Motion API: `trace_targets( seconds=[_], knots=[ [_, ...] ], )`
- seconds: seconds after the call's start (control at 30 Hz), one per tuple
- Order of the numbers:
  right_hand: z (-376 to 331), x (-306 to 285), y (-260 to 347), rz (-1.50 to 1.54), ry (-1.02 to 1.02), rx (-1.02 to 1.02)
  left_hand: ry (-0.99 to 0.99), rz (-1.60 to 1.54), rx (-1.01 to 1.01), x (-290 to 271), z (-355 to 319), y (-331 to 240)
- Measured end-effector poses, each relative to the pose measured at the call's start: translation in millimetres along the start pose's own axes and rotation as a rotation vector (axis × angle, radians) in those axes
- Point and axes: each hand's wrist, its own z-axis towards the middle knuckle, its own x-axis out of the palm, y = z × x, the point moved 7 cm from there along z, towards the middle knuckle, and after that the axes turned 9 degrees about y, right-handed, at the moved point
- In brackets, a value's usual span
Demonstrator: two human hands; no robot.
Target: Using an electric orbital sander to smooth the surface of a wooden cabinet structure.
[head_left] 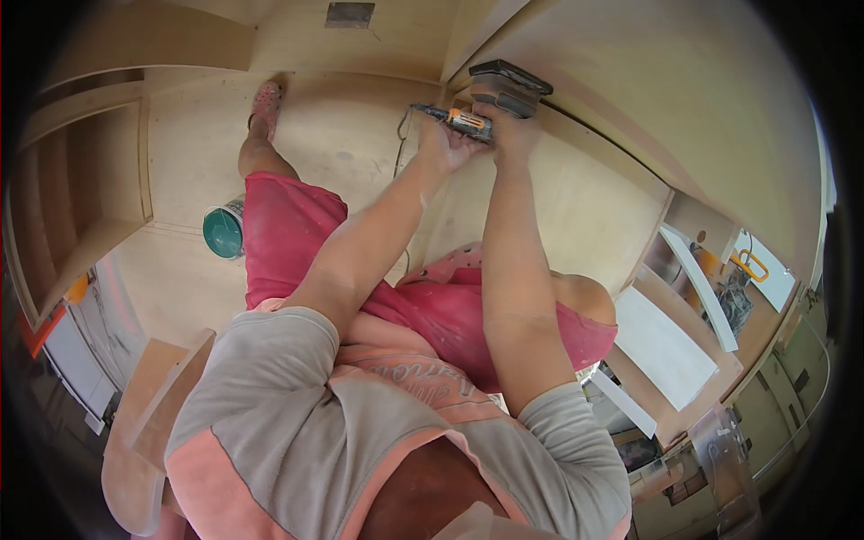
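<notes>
Power sander (506,94) at upper ctr of frame, both hands on it. L hand (450,148) half-curled round its orange & black handle, grip loose-looking; R hand (515,135) closed on it nearer the dark pad, fingers partly hidden. Can't tell if pad touches the wood panel (562,202) beside it. Thin cord (399,162) trails down from handle end. Green bucket (223,232) left of ctr, by pink pants leg (288,234). White boards (666,346) lower right; wood shelf unit (144,153) upper left.
</notes>
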Motion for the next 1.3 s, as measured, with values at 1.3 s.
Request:
trace_targets(
  seconds=[1.3],
  knots=[
    [-20,5,22,-0.195,-0.119,0.123,0.001,0.508,-0.126,-7,-2,-12]
  ],
)
